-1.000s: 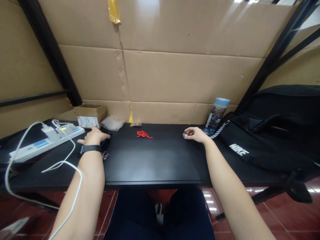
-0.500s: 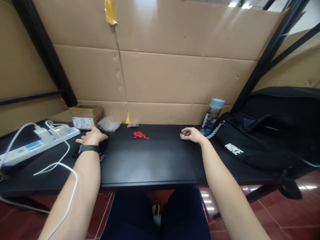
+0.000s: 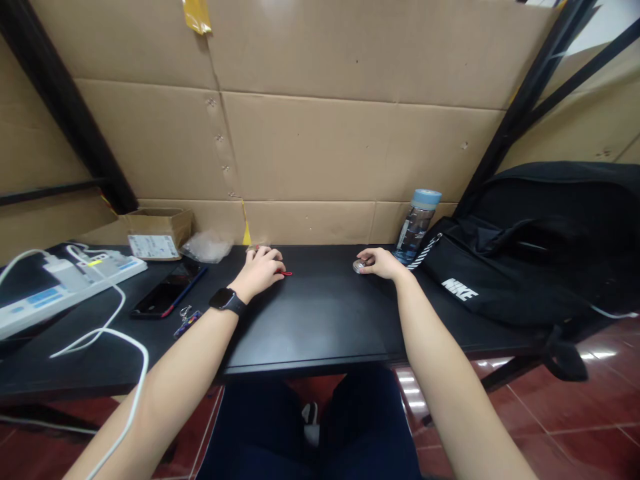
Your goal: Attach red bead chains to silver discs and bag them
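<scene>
My left hand (image 3: 259, 273), with a black smartwatch (image 3: 224, 299) on its wrist, rests over the red cord (image 3: 287, 273) on the table. Its fingers curl down around the bundle, hiding most of it; only a thin red end sticks out by the thumb. Over on the right, my right hand (image 3: 381, 264) pinches a small round shiny thing (image 3: 359, 266) between thumb and fingers, at the tabletop; its exact kind cannot be made out. Beyond the left fingertips, a small clear packet (image 3: 257, 247) is partly covered.
A phone (image 3: 169, 291) and a keychain (image 3: 188, 323) lie left on the black table (image 3: 320, 320). Farther left are a power strip (image 3: 30, 303) with white cables, an open cardboard box (image 3: 159, 233) and crumpled plastic (image 3: 207, 247). A water bottle (image 3: 417, 227) and black backpack (image 3: 530, 267) stand right.
My left hand has moved right from the phone to the red cord, uncovering the phone and keychain. My right hand stays on the small round thing. The view has shifted slightly.
</scene>
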`<state>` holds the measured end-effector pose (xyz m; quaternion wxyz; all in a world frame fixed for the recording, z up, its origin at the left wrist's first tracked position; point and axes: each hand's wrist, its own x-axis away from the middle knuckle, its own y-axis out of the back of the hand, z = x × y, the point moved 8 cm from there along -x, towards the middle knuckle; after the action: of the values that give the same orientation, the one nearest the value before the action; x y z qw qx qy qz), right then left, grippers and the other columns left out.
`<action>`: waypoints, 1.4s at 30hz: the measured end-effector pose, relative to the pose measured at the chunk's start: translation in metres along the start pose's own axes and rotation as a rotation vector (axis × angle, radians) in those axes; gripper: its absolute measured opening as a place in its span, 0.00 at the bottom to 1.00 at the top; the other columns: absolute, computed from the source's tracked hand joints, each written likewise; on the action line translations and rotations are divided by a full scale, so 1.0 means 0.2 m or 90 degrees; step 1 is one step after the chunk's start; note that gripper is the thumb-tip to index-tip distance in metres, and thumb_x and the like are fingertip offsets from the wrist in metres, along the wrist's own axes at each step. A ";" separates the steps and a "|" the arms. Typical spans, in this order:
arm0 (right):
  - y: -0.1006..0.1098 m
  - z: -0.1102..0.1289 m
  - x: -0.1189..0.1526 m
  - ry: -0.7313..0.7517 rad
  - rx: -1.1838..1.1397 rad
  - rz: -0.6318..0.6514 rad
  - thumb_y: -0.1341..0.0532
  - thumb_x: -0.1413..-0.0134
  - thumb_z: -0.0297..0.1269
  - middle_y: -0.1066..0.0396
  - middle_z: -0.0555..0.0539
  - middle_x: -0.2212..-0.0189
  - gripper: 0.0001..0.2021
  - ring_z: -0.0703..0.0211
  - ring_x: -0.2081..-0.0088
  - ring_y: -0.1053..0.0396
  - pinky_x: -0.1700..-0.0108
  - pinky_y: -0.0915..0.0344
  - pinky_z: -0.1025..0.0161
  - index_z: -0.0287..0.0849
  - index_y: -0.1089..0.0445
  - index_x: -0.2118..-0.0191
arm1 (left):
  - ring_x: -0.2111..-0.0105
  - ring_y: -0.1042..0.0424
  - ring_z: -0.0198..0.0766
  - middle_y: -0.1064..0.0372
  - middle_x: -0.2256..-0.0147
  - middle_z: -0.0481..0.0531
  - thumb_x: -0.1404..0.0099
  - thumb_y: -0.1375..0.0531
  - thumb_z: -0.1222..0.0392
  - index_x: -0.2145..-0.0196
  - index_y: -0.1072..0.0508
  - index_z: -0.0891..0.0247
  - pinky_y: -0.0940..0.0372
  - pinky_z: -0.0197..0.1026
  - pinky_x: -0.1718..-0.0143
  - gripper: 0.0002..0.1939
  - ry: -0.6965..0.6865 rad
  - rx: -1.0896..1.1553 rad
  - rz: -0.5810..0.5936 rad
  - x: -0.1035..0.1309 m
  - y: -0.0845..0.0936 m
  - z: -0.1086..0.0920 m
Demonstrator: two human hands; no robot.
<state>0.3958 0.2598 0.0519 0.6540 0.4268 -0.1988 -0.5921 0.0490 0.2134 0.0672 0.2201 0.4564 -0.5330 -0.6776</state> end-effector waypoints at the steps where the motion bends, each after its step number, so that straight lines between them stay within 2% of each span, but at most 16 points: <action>1: 0.01 0.01 0.00 0.007 0.002 -0.001 0.25 0.61 0.33 0.21 0.44 0.60 0.23 0.56 0.63 0.24 0.58 0.29 0.63 0.42 0.22 0.54 | 0.44 0.42 0.55 0.30 0.48 0.55 0.35 0.38 0.54 0.63 0.20 0.51 0.51 0.58 0.46 0.06 -0.007 -0.003 -0.002 0.00 0.00 -0.01; 8: 0.01 0.20 0.01 0.087 -0.046 -0.030 0.27 0.59 0.33 0.21 0.45 0.60 0.23 0.55 0.59 0.25 0.53 0.29 0.60 0.43 0.23 0.52 | 0.45 0.39 0.53 0.26 0.53 0.58 0.31 0.43 0.56 0.66 0.24 0.56 0.50 0.56 0.47 0.09 -0.006 0.014 -0.025 -0.01 -0.01 -0.08; 10: -0.04 0.28 0.01 0.114 -0.107 -0.024 0.27 0.59 0.34 0.22 0.44 0.58 0.24 0.55 0.59 0.25 0.53 0.29 0.60 0.42 0.25 0.51 | 0.48 0.35 0.51 0.24 0.57 0.57 0.30 0.45 0.56 0.64 0.25 0.57 0.48 0.54 0.48 0.10 0.010 0.066 -0.032 -0.02 -0.01 -0.10; 13: -0.14 0.42 0.01 0.145 -0.221 0.013 0.27 0.58 0.34 0.23 0.43 0.54 0.26 0.55 0.57 0.25 0.55 0.28 0.60 0.43 0.26 0.49 | 0.58 0.28 0.45 0.22 0.62 0.52 0.30 0.46 0.56 0.64 0.27 0.58 0.43 0.49 0.53 0.09 0.046 0.188 -0.040 -0.02 0.01 -0.10; 16: -0.24 0.54 0.02 0.153 -0.346 0.055 0.27 0.58 0.35 0.25 0.43 0.53 0.27 0.55 0.56 0.25 0.55 0.28 0.59 0.44 0.28 0.48 | 0.67 0.27 0.41 0.22 0.65 0.49 0.33 0.43 0.54 0.66 0.27 0.58 0.39 0.43 0.60 0.08 0.062 0.284 -0.075 -0.01 0.05 -0.11; 18: -0.30 0.60 0.03 0.152 -0.402 0.074 0.26 0.59 0.35 0.26 0.43 0.52 0.28 0.55 0.55 0.25 0.56 0.27 0.59 0.45 0.29 0.48 | 0.68 0.26 0.40 0.21 0.64 0.48 0.35 0.41 0.54 0.62 0.25 0.57 0.37 0.41 0.61 0.08 0.064 0.328 -0.113 -0.01 0.09 -0.12; 20: -0.33 0.65 0.04 0.149 -0.434 0.084 0.26 0.60 0.35 0.27 0.43 0.51 0.29 0.55 0.55 0.25 0.56 0.27 0.60 0.46 0.29 0.48 | 0.66 0.24 0.40 0.20 0.62 0.47 0.36 0.40 0.55 0.53 0.25 0.56 0.35 0.41 0.59 0.14 0.066 0.356 -0.136 0.00 0.11 -0.13; 22: -0.35 0.67 0.05 0.147 -0.454 0.086 0.25 0.60 0.36 0.27 0.44 0.51 0.30 0.54 0.54 0.25 0.56 0.26 0.59 0.47 0.29 0.47 | 0.62 0.23 0.41 0.20 0.61 0.47 0.35 0.41 0.56 0.49 0.25 0.54 0.34 0.42 0.55 0.17 0.069 0.356 -0.141 0.00 0.12 -0.14; 26: -0.37 0.70 0.06 0.154 -0.472 0.083 0.25 0.60 0.36 0.27 0.44 0.52 0.30 0.53 0.53 0.25 0.53 0.26 0.57 0.47 0.29 0.48 | 0.56 0.23 0.44 0.20 0.58 0.48 0.34 0.41 0.55 0.59 0.19 0.54 0.33 0.43 0.54 0.11 0.076 0.370 -0.138 -0.01 0.09 -0.16; 33: -0.40 0.73 0.07 0.161 -0.467 0.101 0.26 0.58 0.34 0.28 0.44 0.51 0.29 0.53 0.51 0.25 0.52 0.27 0.58 0.48 0.30 0.47 | 0.61 0.22 0.42 0.19 0.62 0.50 0.36 0.37 0.51 0.62 0.19 0.58 0.31 0.41 0.57 0.11 0.078 0.510 -0.118 -0.02 -0.01 -0.15; 42: -0.41 0.75 0.08 0.152 -0.476 0.111 0.26 0.59 0.35 0.28 0.44 0.50 0.29 0.52 0.51 0.25 0.51 0.27 0.56 0.46 0.29 0.48 | 0.62 0.22 0.41 0.20 0.63 0.52 0.37 0.37 0.54 0.63 0.21 0.61 0.30 0.43 0.54 0.09 0.054 0.596 -0.127 -0.02 0.02 -0.18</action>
<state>0.2355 0.2026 0.0664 0.8304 0.2066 0.0722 -0.5123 0.0817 0.1961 0.0715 -0.0536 0.5829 -0.7247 -0.3635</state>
